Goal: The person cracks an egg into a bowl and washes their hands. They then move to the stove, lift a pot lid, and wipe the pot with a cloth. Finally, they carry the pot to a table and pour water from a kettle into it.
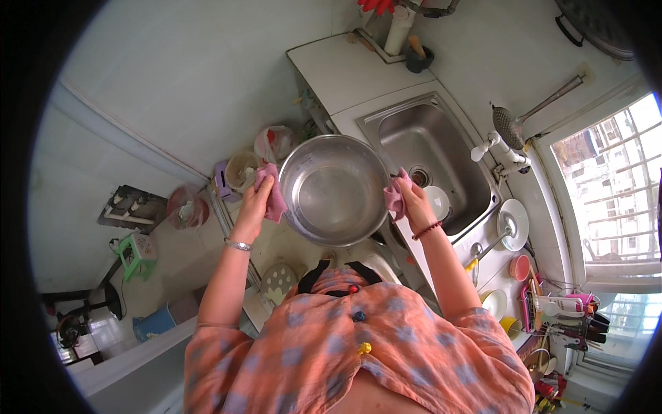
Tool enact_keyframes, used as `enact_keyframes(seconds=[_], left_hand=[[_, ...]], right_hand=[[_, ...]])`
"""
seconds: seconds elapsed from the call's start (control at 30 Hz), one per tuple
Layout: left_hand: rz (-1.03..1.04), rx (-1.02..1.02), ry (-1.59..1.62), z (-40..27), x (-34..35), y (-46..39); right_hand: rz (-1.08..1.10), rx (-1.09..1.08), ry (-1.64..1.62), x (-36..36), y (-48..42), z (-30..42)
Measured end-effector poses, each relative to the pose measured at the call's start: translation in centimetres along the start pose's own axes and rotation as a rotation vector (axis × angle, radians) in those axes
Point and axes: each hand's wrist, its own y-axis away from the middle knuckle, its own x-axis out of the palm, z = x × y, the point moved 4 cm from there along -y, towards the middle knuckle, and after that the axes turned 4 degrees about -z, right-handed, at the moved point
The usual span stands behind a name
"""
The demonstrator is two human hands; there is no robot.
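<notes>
A wide, round stainless steel pan point(333, 191) is held level in front of my body, beside the sink. Its inside is bare, with a dull shine. My left hand point(255, 202) grips a folded pink cloth point(273, 194) against the left side of the rim. On the opposite side, my right hand point(418, 202) pinches another pink cloth point(397, 195) at the rim. Both cloths cover whatever handles the pan may have there. Just past my right hand, a white bowl point(437, 202) sits in the stainless steel sink point(414, 129).
A white plate point(509, 215) with a ladle point(496, 243) lies right of the sink. Farther along stand a pink bowl point(520, 268) and a utensil rack point(558, 305). Bins point(240, 171) and a bagged bucket point(187, 209) are at left, near a green stool point(137, 253).
</notes>
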Motion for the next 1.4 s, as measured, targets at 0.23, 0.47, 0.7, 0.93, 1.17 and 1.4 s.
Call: enact_keyframes(seconds=[0.23,0.47,0.7,0.93,1.17,1.4], left_hand=[[-0.027,0.016,-0.095,-1.6,0.7,-10.9],[-0.05,0.004,-0.232,-5.2,5.5,-25.1],[-0.113,-0.123,-0.271,-5.7,7.7,-35.3],[-0.163,-0.2,-0.248,-4.4,8.1,-40.6],[-0.162,-0.206,-0.237,-3.1,8.4,-42.8],[-0.077,-0.127,-0.146,-4.8,6.4,-40.0]], right_hand=[[-0.099,-0.134,0.037,1.2,-10.5,2.9],[-0.153,-0.085,0.049,-0.5,-22.3,6.7],[-0.194,-0.052,0.044,-0.9,-32.0,8.3],[-0.183,0.007,0.085,-1.0,-37.4,8.7],[-0.19,0.03,0.079,-1.8,-39.1,8.1],[-0.055,-0.104,-0.004,1.5,-38.6,10.4]])
